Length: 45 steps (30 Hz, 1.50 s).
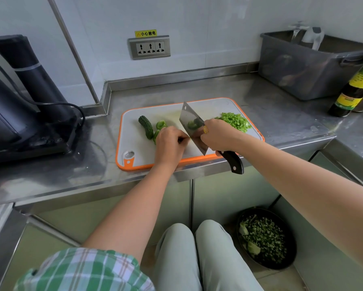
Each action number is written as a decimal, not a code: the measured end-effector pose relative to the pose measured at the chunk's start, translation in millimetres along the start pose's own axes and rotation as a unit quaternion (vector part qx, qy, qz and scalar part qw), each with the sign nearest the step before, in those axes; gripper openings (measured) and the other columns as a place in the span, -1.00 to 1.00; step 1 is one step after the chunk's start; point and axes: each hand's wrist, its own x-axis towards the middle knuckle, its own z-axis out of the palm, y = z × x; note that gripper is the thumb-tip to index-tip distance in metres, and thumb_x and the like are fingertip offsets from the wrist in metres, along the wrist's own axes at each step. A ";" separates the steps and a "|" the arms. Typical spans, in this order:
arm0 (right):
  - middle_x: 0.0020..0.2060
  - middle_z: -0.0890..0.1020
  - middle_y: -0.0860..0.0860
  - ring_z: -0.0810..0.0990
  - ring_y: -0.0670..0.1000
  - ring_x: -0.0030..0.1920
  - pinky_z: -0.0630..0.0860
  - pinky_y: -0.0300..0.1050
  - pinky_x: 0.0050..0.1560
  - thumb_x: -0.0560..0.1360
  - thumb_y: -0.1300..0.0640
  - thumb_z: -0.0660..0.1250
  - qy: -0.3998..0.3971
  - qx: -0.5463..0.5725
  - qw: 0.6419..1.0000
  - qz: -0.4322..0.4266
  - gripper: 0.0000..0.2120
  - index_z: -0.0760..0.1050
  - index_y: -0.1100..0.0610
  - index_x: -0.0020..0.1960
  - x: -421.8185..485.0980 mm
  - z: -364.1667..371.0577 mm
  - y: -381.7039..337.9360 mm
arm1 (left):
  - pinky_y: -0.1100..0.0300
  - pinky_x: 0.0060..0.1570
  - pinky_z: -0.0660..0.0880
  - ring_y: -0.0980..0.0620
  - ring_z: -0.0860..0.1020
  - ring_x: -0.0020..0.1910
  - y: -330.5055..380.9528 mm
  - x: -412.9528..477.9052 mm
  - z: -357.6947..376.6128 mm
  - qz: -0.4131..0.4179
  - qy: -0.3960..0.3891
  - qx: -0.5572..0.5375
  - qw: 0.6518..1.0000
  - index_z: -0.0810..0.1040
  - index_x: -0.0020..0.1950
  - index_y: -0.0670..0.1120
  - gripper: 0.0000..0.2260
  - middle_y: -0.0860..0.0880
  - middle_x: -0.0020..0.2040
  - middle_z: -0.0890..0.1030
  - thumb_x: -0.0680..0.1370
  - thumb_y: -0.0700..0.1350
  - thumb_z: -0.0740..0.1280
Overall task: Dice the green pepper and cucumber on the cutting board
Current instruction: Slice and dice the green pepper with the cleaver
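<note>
Cutting board [132, 127]: lay mid-frame on the steel counter [281, 106].
Cucumber [146, 127]: whole, on the board's left part, just left of the left hand [170, 141].
Green pepper pieces [161, 124]: 1 above the left hand, 1 poking out under it.
Diced pile [235, 120]: sat at the board's upper right.
Left hand: fingers curled down over a pepper piece.
Right hand [220, 135]: fingers wrapped round the cleaver [192, 127], blade tilted between both hands.

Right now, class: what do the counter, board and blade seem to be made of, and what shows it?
Counter: likely stainless steel, brushed; it gives dull, smeared reflections.
Board: probably plastic; matte pale grey with a moulded orange rim.
Blade: polished steel; its face shows a clear green reflection.
</note>
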 end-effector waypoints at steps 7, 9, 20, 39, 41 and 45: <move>-0.22 0.48 0.19 0.44 0.11 -0.40 0.31 -0.16 -0.48 0.51 0.30 0.12 -0.003 -0.020 1.000 -0.001 -0.95 0.32 0.26 -0.05 4.6 9.0 -5.1 | 0.15 -0.34 0.22 -0.12 0.45 -0.37 0.8 -0.2 -3.5 0.015 0.002 0.003 1.000 0.62 -0.39 -0.14 -0.86 -0.09 -0.41 0.54 0.39 -0.22 0.41; -0.26 0.46 0.16 0.46 0.12 -0.37 0.32 -0.17 -0.48 0.51 0.30 0.12 0.007 -0.033 0.999 0.008 -0.96 0.30 0.26 -0.05 7.6 8.5 -2.4 | 0.10 -0.32 0.34 -0.11 0.46 -0.33 -1.0 0.7 -1.7 0.016 -0.011 0.020 1.000 0.66 -0.34 -0.10 -0.88 -0.07 -0.38 0.54 0.41 -0.19 0.40; -0.31 0.50 0.17 0.51 0.11 -0.49 0.43 -0.16 -0.51 0.52 0.31 0.09 0.060 0.110 0.992 0.033 -0.91 0.31 0.25 0.00 5.1 0.8 9.5 | 0.05 -0.02 0.42 -0.15 0.47 -0.03 7.2 -2.2 -19.8 0.035 0.012 0.082 0.996 0.68 0.06 -0.08 -0.74 -0.08 -0.12 0.61 0.38 -0.19 0.48; -0.23 0.56 0.17 0.54 0.16 -0.28 0.44 -0.12 -0.37 0.54 0.20 0.23 0.030 0.081 0.996 0.022 -0.89 0.38 0.26 -0.02 4.0 22.6 -4.1 | 0.09 0.03 0.26 -0.14 0.39 0.08 -0.3 -11.6 -36.3 -0.019 0.005 0.160 0.987 0.68 0.06 0.01 -0.80 -0.07 -0.03 0.53 0.45 -0.12 0.45; -0.22 0.54 0.19 0.54 0.18 -0.23 0.47 -0.07 -0.28 0.52 0.27 0.18 0.024 0.088 0.996 0.025 -0.92 0.37 0.28 -0.02 0.8 20.2 -8.2 | 0.10 0.03 0.25 -0.14 0.39 0.08 2.2 -8.8 -33.8 -0.013 -0.004 0.159 0.987 0.69 0.04 0.03 -0.82 -0.07 -0.03 0.52 0.45 -0.12 0.45; -0.15 0.58 0.22 0.57 0.19 -0.19 0.50 -0.06 -0.21 0.47 0.31 0.16 0.014 0.071 0.997 0.025 -0.89 0.38 0.27 -0.01 -5.1 18.6 -12.9 | 0.08 0.04 0.26 -0.14 0.39 0.10 7.0 -4.0 -28.8 -0.025 -0.021 0.172 0.984 0.70 -0.05 0.06 -0.90 -0.06 -0.01 0.54 0.47 -0.06 0.43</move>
